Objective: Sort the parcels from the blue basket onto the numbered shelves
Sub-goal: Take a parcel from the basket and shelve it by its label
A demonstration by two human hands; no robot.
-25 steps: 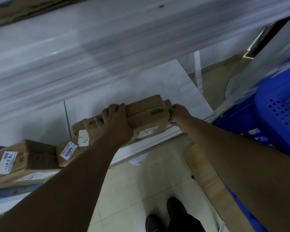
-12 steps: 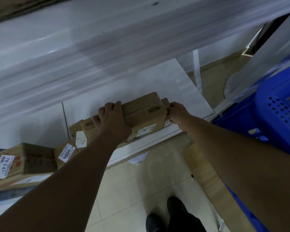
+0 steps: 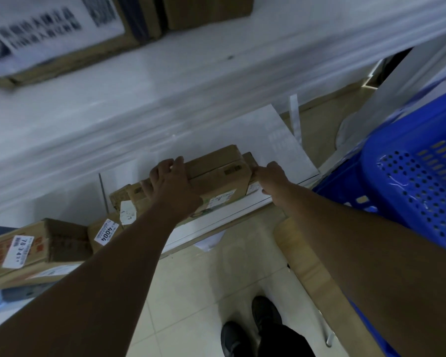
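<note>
Lower shelf, a white board, serves as reference for everything below

Parcel: brown taped cardboard carton, lying flat on the lower shelf close to its front edge. Long side runs along that edge. White label on the face turned toward the front.

Left hand: laid over the parcel's left part from above, fingers curled over the far top edge, gripping it.

Right hand: at the parcel's right end, fingers bent against that end and clamped on it. Thumb hidden. Both forearms reach in across the front edge of the lower shelf.

Leftward along the lower shelf from the parcel:
- second brown carton, touching the parcel, white sticker on its front
- small box with a label reading 4004
- larger box, red print and a white label, digits only partly legible

Upper shelf: above the lower shelf, blurred. Carries a flat carton with a large white printed label, text unreadable.

Blue basket: perforated plastic, beyond the right end of the lower shelf. Contents cannot be made out.

Below the front edge of the lower shelf: pale tiled floor, a cardboard sheet lying on it, and the person's dark shoes
</note>
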